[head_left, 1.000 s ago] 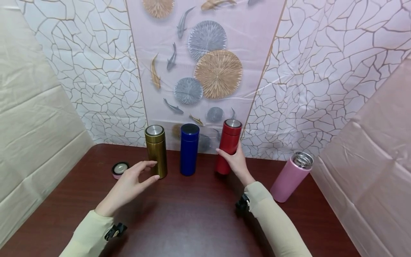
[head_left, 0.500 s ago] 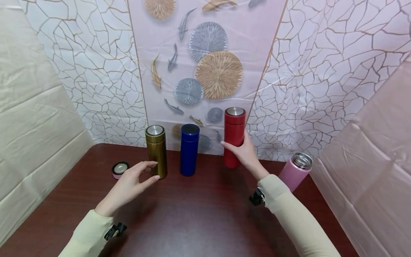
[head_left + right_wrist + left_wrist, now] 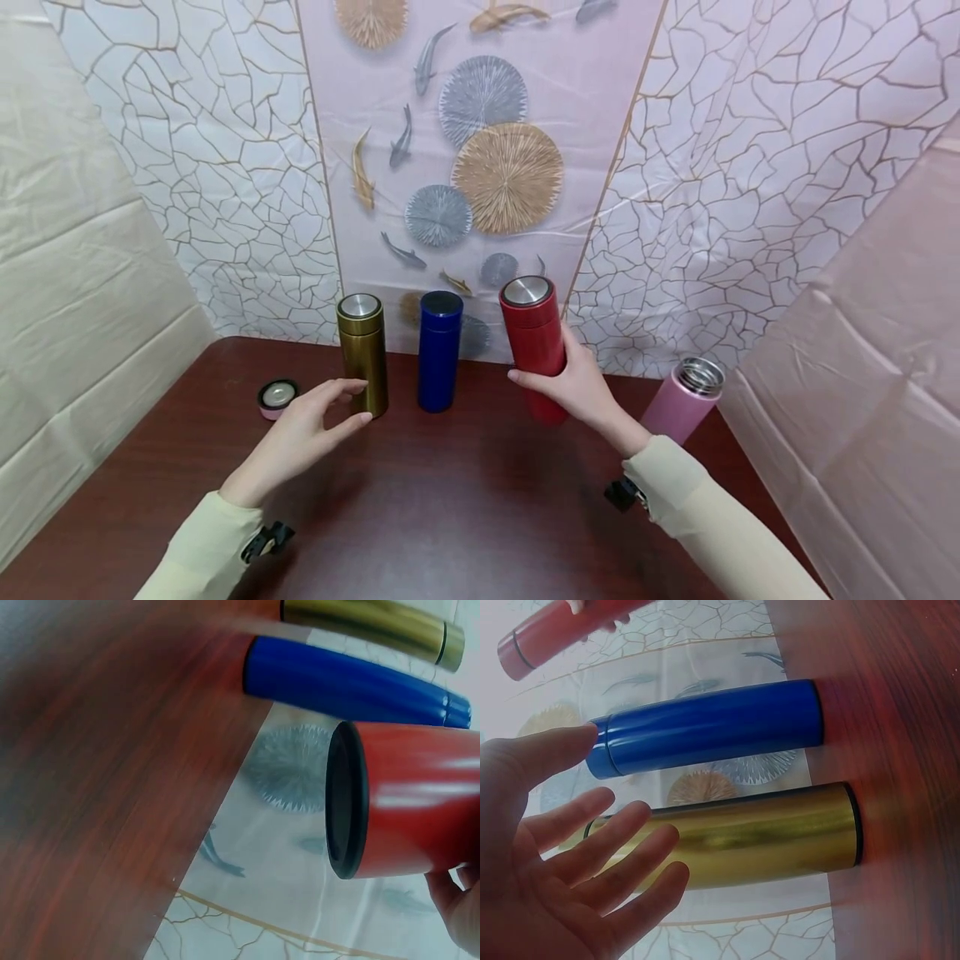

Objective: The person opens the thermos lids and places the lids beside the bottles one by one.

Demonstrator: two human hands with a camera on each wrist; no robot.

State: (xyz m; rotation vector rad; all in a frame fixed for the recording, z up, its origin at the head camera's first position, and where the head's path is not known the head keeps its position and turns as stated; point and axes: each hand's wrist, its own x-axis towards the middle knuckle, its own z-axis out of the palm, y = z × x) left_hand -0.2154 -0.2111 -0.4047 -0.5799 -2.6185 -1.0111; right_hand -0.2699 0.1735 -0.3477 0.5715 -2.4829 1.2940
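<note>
Beyond your fingers hangs the patterned cloth (image 3: 465, 108), the largest thing, and below them spreads the red-brown counter (image 3: 450, 517). Your right hand (image 3: 581, 379) has its fingers clamped round the tilted red bottle (image 3: 531, 337); the right wrist view shows its black underside raised off the counter, a face the head view hides. Your left hand (image 3: 303, 425) holds nothing, its fingers spread just in front of the gold bottle (image 3: 363, 354); the left wrist view shows all five digits, the head view mainly thumb and index. Between your two hands' fingers stands the blue bottle (image 3: 438, 358). Only the head view shows the uncapped pink bottle (image 3: 678, 410), right of your right fingers, and, smallest, the pink-edged lid (image 3: 277, 395), left of your left fingers.
</note>
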